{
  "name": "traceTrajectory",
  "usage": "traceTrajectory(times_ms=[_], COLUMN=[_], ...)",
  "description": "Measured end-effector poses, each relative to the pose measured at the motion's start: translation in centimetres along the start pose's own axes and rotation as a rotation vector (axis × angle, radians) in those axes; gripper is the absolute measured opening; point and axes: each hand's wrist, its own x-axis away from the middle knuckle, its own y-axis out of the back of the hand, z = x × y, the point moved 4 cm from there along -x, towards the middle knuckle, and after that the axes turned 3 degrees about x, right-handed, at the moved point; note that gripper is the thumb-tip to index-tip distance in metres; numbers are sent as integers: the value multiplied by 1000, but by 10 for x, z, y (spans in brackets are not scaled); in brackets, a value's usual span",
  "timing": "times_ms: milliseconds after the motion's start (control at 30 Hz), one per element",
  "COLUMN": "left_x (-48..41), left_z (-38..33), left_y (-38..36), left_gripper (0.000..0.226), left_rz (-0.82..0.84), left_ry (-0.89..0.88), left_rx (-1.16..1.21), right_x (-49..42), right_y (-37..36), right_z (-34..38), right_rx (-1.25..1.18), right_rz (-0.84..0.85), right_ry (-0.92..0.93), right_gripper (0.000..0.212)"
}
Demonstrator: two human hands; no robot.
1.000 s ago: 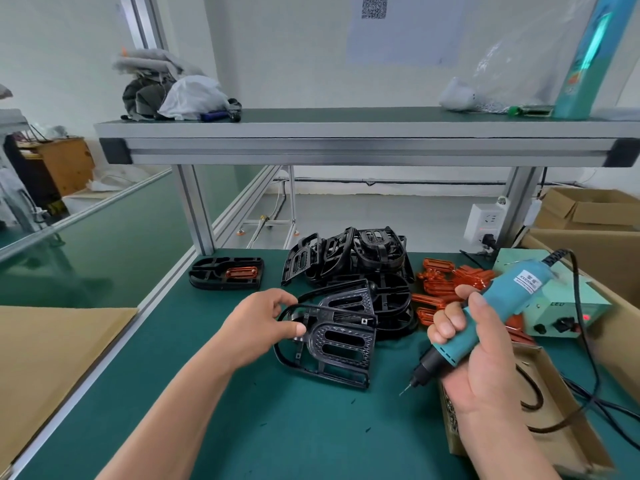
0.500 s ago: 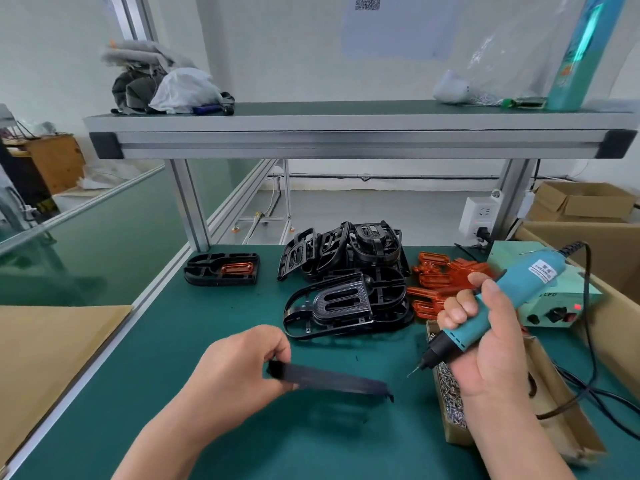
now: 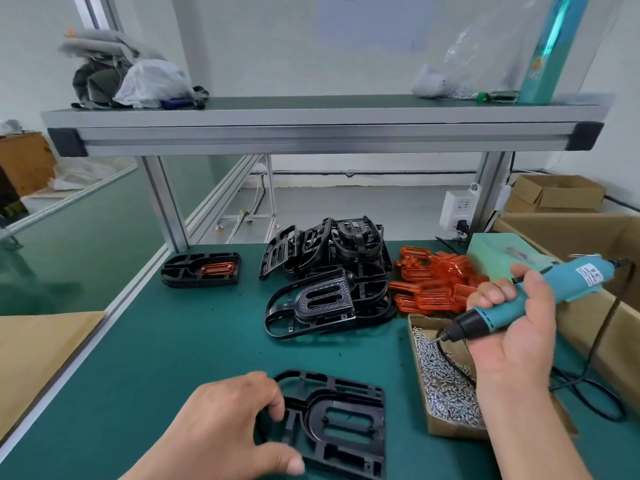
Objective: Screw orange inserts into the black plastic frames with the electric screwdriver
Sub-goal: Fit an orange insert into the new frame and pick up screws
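While the left hand curls its fingers and thumb round the rounded end of a black frame, the part lies flat on the worktop just left of the box of screws. Its ribbed side faces up, so that the empty middle pocket is open to receive an insert. The grip appears meant to pin the frame against sliding or twisting once the tool bears down. The right hand is wrapped round the barrel of the screwdriver, which slants down with its bit reaching into the far end of the box. The likely purpose is to pick up a screw on the tip; whether one clings to it cannot be told. The orange inserts lie heaped just behind the box, near the right hand, and none is yet in the held frame. The pile of empty frames sits behind and to the left of the box, touching the inserts. Well to the left of the box, at the far edge of the worktop, a finished frame with an insert seated lies apart, probably to keep done work clear of the stock. The cable trails to the right of the box, away from the working area.
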Motion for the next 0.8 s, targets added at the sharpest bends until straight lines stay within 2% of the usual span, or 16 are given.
traceTrajectory(times_ms=[133,233,300,433,500,533,600,733,800], left_x=[-5,-20,-35,-65,-85,-96,-122,-175,-198], left_z=[3,5,-3,-48,-77,-91,-115,-153,-170], left_y=[1,0,-6,-15,-13,-11,-6,0,-4], left_gripper=[56,46,34,24,30,32,31,22,22], left_rz=[-163,-231,-162,141,268,288,255,17,-30], left_ry=[3,92,140,168,172,155,104,-86,-165], left_rx=[166,446,749,1305,1490,1484,1295,637,285], right_x=[-2,-3,-3,-5,-6,-7,-9,-12,-14], right_y=[6,6,6,8,11,12,14,17,17], right_z=[6,7,7,10,13,13,15,16,15], right_rx=[-25,-29,-33,-61,-76,-79,-83,-85,-86], right_rz=[-29,-36,-38,-48,-57,-61,-72,-104,-112], right_ry=[24,27,25,27,35,38,46,63,65], right_gripper=[5,6,7,7,7,8,8,9,9])
